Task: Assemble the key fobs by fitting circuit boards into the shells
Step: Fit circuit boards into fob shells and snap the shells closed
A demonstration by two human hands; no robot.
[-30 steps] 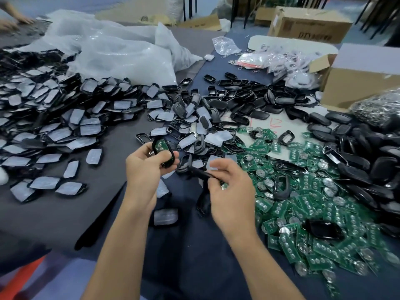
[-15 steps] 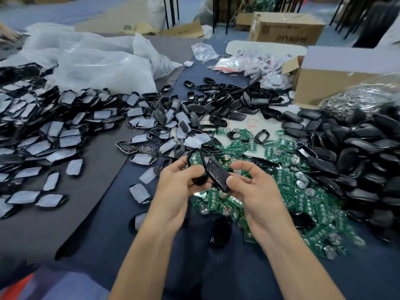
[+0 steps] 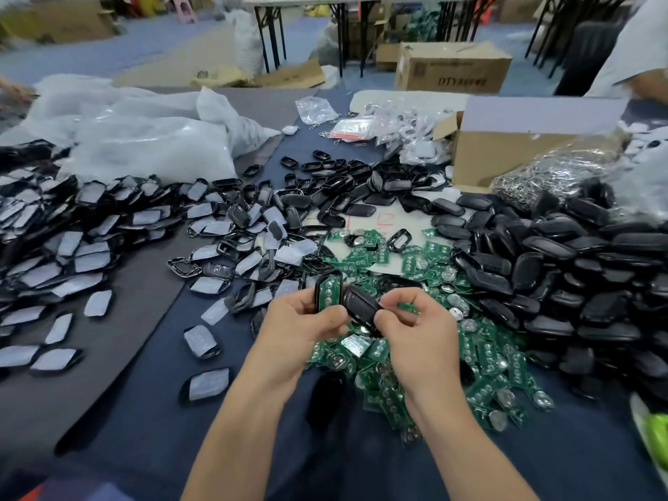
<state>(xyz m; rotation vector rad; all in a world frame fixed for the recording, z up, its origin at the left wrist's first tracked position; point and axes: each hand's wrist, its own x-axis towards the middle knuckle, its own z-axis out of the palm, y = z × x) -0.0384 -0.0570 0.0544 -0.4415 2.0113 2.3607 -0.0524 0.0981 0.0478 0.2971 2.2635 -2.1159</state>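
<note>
Shell (image 3: 317, 291) with green circuit board (image 3: 330, 293) inside, gripped in left hand (image 3: 296, 329); black cover (image 3: 361, 307) pinched by right hand (image 3: 415, 332), edges touching.

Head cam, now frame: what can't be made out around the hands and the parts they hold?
- Head view: whether the board is fully seated in the shell; the left hand covers its lower end.
- Head view: the cover inner face; turned away, and the right hand grips one end.
- Head view: cardboard box print; blurred.
- Head view: green object; cut off by the right edge.
</note>
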